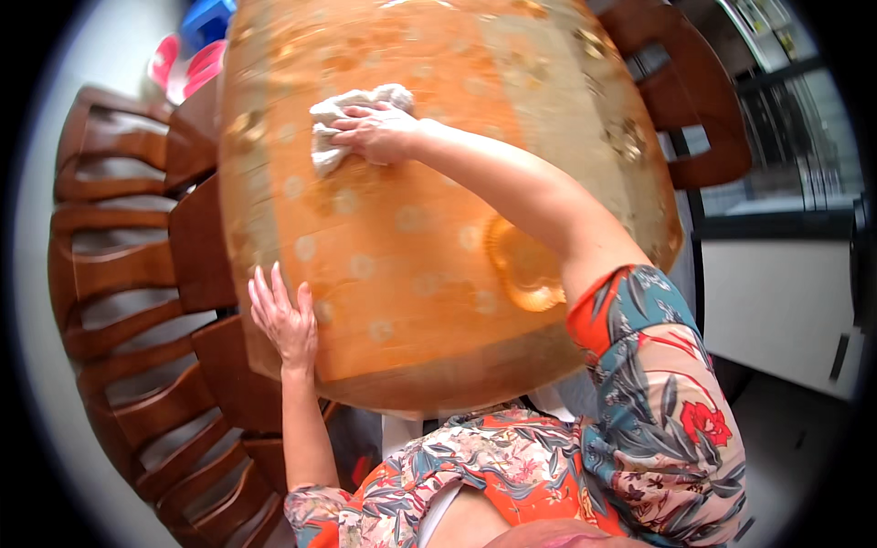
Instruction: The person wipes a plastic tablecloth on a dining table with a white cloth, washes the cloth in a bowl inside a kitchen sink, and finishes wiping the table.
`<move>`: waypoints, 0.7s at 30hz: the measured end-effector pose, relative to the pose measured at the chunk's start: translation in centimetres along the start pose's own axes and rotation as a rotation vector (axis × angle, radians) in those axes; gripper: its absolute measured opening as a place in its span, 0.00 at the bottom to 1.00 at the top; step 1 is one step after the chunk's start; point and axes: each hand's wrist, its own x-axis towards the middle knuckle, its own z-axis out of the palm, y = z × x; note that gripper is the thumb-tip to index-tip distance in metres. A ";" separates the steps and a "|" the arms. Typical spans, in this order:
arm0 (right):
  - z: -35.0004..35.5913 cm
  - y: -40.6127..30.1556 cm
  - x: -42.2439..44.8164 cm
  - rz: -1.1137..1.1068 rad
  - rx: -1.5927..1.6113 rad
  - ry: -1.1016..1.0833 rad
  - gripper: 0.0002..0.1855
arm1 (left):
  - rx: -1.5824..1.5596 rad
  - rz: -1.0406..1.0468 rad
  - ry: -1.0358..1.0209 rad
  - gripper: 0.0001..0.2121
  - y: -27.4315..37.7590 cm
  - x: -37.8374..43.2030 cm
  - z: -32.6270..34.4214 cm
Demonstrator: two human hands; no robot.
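Note:
My right hand (pixel 380 133) presses on a crumpled, pale cloth (pixel 329 123) with the fingers spread over it. Under the cloth is a table (pixel 404 274) with a shiny orange and beige patterned covering. My left hand (pixel 284 318) lies on the left edge of the table, fingers apart and holding nothing. An orange, scalloped dish (pixel 503 264) stands on the right part of the table. My right forearm and upper arm hide part of it.
Several brown wooden chairs (pixel 123 260) line the left side. Another wooden chair (pixel 709 103) stands at the far right. Pink slippers (pixel 204 65) and a blue plastic object (pixel 207 22) are beyond the table's upper left. A white cabinet (pixel 774 301) is to the right.

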 end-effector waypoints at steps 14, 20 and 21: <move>8.4 10.7 -43.4 0.866 -0.075 0.469 0.22 | 0.271 0.140 0.095 0.24 -6.1 -0.3 5.4; 10.9 -3.4 -49.3 0.945 0.075 0.466 0.24 | 0.315 0.197 0.058 0.24 -8.1 0.0 4.3; 10.5 -3.3 -49.5 0.962 0.072 0.468 0.24 | 0.333 0.179 0.044 0.24 -8.1 0.0 4.3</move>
